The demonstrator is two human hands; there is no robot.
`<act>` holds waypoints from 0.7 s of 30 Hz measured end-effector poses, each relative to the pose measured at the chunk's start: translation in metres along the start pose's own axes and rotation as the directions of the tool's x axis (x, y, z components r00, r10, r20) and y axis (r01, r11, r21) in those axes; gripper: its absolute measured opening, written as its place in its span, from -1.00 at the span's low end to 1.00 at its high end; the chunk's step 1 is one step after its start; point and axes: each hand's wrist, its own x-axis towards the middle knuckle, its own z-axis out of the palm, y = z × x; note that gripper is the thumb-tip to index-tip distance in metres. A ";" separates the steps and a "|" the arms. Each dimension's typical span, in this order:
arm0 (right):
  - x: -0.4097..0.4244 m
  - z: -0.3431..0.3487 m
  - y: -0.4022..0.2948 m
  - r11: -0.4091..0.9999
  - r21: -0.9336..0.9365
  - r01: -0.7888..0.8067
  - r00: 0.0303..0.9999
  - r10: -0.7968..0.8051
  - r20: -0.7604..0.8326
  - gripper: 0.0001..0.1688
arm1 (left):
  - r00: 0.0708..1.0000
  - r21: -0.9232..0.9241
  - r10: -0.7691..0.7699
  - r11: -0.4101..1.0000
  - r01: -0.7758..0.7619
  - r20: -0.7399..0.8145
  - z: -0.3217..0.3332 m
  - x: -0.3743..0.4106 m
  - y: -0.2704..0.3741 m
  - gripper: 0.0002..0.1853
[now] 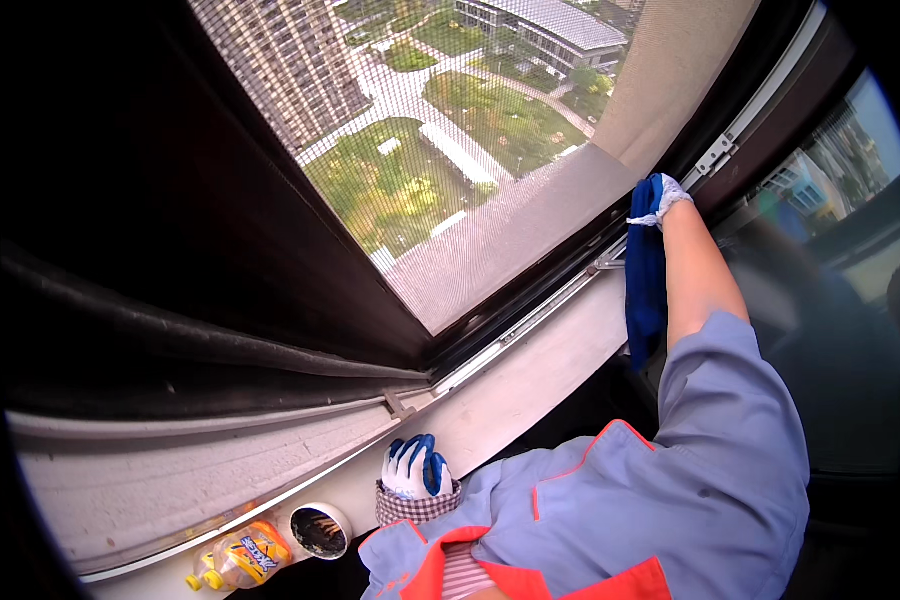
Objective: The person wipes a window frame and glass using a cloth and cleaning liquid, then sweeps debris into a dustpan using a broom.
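Note:
My right hand (pixel 664 199), in a white and blue work glove, is shut on a dark blue cloth (pixel 645 285) at the right side of the window frame. The cloth hangs down past the sill, beside my bare forearm. My left hand (pixel 416 466), in a glove of the same kind with a checked cuff, rests on the pale windowsill (pixel 514 386). Its fingers are bent, and nothing shows in them. Left of it stand a round bowl (pixel 321 531) with butt-like bits inside and clear plastic bottles with yellow caps and an orange label (pixel 255 555).
A mesh insect screen (pixel 450 150) fills the window opening, high above gardens and buildings. A metal hinge (pixel 716 155) sits on the frame at the upper right. An opened glass sash (pixel 832 300) stands at the right. A small latch (pixel 399 406) is on the lower frame.

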 end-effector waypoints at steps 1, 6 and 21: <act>-0.003 -0.003 0.007 0.998 0.070 0.000 1.000 0.000 -0.002 -0.66 | 1.000 0.013 0.005 1.000 -0.005 -0.015 0.001 0.000 0.000 -0.64; 0.007 -0.001 0.009 0.989 -0.149 -0.016 1.000 0.013 -0.019 -0.64 | 1.000 0.012 0.001 1.000 -0.001 -0.023 0.003 0.001 0.000 -0.65; -0.159 -0.001 -0.084 0.601 -0.791 0.109 0.993 -0.104 0.058 -0.62 | 0.997 0.006 0.019 1.000 -0.019 -0.071 0.010 0.005 -0.001 -0.68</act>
